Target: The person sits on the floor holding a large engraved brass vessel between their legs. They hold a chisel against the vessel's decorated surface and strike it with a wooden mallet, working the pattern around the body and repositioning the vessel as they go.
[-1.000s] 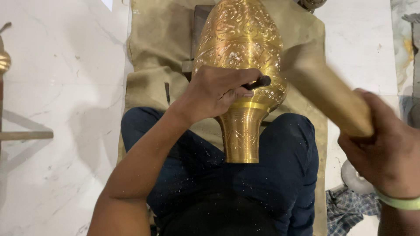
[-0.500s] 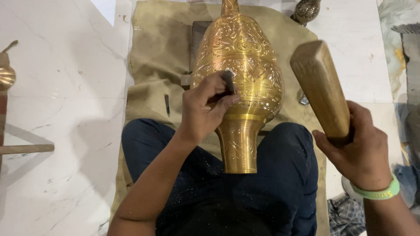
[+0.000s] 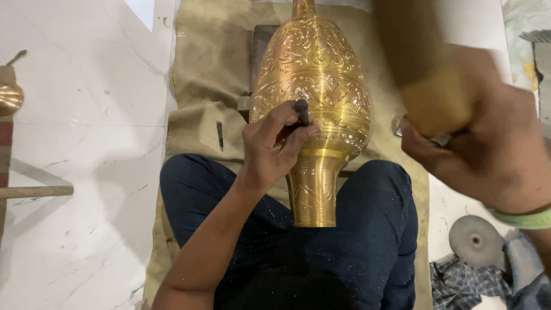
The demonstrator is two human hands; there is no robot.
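Note:
A large engraved brass vase (image 3: 321, 74) lies on its side over my lap, its neck pointing toward me. My left hand (image 3: 272, 146) pinches a small dark chisel (image 3: 302, 110) upright against the vase's lower belly. Raised at the right and blurred with motion, my right hand (image 3: 482, 143) grips a thick wooden mallet (image 3: 422, 63), which sits above and to the right of the chisel. A green band circles my right wrist.
A tan cloth (image 3: 201, 86) covers the white marble floor (image 3: 86, 143) under the vase, with a spare dark punch (image 3: 220, 135) lying on it. A brass piece (image 3: 10, 97) and a wooden stick (image 3: 34, 191) sit at left; a grey disc (image 3: 475, 241) and checked cloth (image 3: 459, 281) at lower right.
The mallet has swung up and closer to the camera, now blurred. My left hand stays on the vase with the chisel, which now stands more upright.

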